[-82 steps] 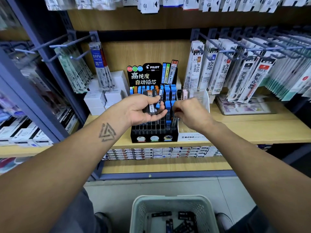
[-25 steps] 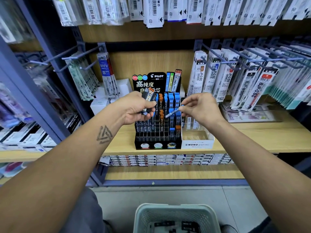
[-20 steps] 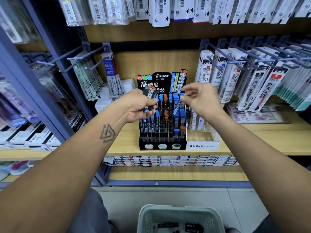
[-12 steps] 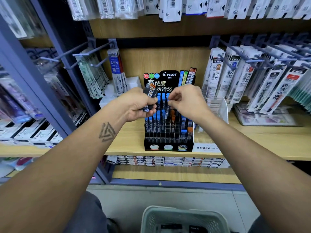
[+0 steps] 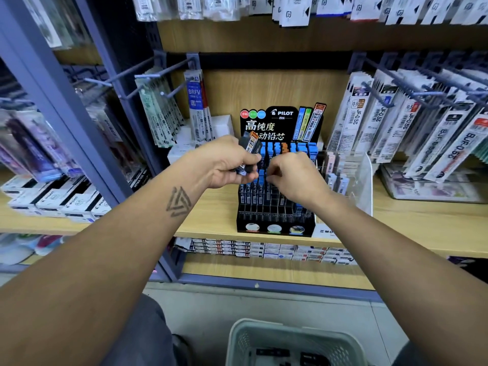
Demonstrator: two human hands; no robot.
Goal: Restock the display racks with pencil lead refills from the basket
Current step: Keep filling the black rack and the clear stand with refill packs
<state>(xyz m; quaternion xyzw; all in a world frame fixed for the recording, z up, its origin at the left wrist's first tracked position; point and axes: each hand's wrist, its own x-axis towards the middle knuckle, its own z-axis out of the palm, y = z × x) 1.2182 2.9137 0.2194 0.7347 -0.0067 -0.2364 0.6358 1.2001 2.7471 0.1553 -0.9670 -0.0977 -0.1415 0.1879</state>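
Since half a second ago the right hand (image 5: 295, 178) has dropped from the rack's top rows to its middle rows, fingers curled down among the slots; whether they pinch a refill cannot be told. The left hand (image 5: 227, 162) grips a bundle of lead refills (image 5: 249, 147) before the black display rack (image 5: 276, 180), near the shelf (image 5: 211, 217) front edge. The basket (image 5: 290, 339) sits on the floor below.
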